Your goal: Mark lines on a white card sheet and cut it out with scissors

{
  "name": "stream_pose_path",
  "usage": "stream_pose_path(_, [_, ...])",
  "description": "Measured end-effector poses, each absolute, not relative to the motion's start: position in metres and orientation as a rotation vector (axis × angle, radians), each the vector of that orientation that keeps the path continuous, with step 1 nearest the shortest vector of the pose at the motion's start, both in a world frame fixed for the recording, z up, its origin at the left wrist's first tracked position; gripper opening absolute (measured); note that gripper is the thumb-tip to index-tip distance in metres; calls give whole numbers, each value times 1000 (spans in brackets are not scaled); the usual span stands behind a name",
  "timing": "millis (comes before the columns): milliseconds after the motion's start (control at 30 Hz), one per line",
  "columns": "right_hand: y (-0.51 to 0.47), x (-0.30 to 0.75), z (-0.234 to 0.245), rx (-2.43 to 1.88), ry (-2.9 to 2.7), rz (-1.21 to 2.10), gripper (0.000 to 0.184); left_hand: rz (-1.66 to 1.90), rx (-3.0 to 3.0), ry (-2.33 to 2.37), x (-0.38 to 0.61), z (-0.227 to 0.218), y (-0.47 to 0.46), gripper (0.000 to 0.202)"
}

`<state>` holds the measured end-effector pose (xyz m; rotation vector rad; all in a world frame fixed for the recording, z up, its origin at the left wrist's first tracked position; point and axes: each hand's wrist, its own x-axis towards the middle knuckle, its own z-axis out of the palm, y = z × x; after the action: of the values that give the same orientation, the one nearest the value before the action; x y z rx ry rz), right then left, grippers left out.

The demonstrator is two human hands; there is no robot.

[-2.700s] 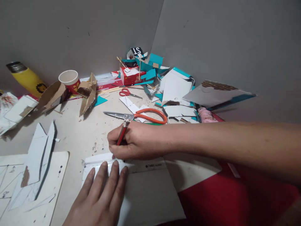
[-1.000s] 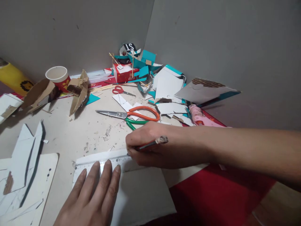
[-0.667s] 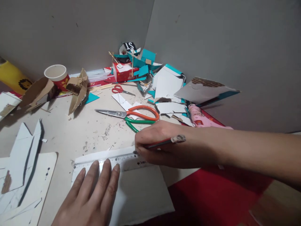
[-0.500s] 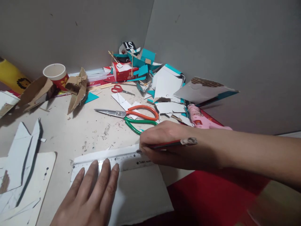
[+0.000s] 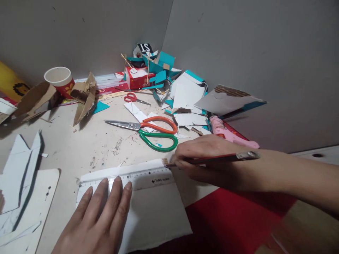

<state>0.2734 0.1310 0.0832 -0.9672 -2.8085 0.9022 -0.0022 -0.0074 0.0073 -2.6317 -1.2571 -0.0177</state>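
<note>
Pale and flecked with scraps, the tabletop (image 5: 87, 148) carries everything, with a red surface (image 5: 227, 211) showing past its near right edge. Nearest, the left hand (image 5: 94, 215) comes in from the bottom with its palm down and fingers extended, a little spread, their tips pressing on a clear ruler (image 5: 148, 179) without gripping it. Under that ruler lies a white board (image 5: 159, 213), which reaches from beneath the left hand toward the right. The ruler's long axis runs left to right along the board's far part, its right end slightly farther from the person, so a strip of board shows beyond it. The left hand bears on the ruler's left half, while the right hand (image 5: 205, 160) sits just past its right end, well apart from the left, with fingers closed around a pencil (image 5: 219, 158). That pencil slants low, its blunt end pointing right over the wrist and its tip at the board's far right corner; whether the tip touches cannot be told. The right forearm enters from the right side, almost level. Farther off lie big scissors (image 5: 140, 126) with blades pointing left, then a paper cup (image 5: 62, 84) before the grey wall (image 5: 238, 42).
</note>
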Motion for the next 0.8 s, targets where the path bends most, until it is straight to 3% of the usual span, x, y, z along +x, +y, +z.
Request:
stream_pose_path(233, [129, 286, 81, -930, -2743, 941, 29, -43, -2641, -1228, -5, 6, -6, 99])
stream_pose_path(400, [116, 299, 84, -1021, -2488, 742, 19, -49, -2598, -1224, -2, 15, -4, 92])
stream_pose_path(533, [109, 289, 76, -992, -2240, 845, 21, -57, -2589, -1212, 2, 25, -4, 85])
stream_pose_path(800, [114, 238, 56, -771, -2743, 656, 31, 19, -2633, -1296, 1, 30, -15, 69])
